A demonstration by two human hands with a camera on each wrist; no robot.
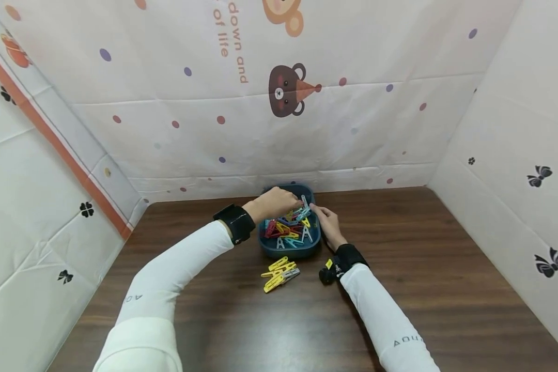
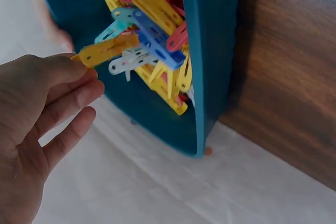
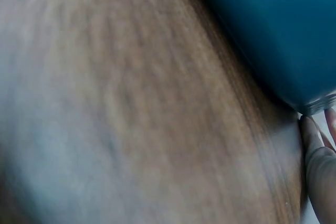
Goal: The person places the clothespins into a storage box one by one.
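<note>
A dark blue tub (image 1: 266,243) full of coloured clothespins (image 1: 290,227) stands on the brown table near the back wall. My left hand (image 1: 273,202) reaches over its far left part. In the left wrist view the left hand (image 2: 50,106) pinches one end of a yellow clothespin (image 2: 107,50) just above the heap in the tub (image 2: 210,61). My right hand (image 1: 327,222) lies at the tub's right rim, fingers pointing to the clips. The right wrist view, blurred, shows a straight finger (image 3: 315,166) beside the tub's outer wall (image 3: 273,24).
A small pile of yellow clothespins (image 1: 280,274) lies on the table (image 1: 446,268) in front of the tub. Printed white sheets wall in the table at the back and on both sides. A black strap with a camera sits on each wrist.
</note>
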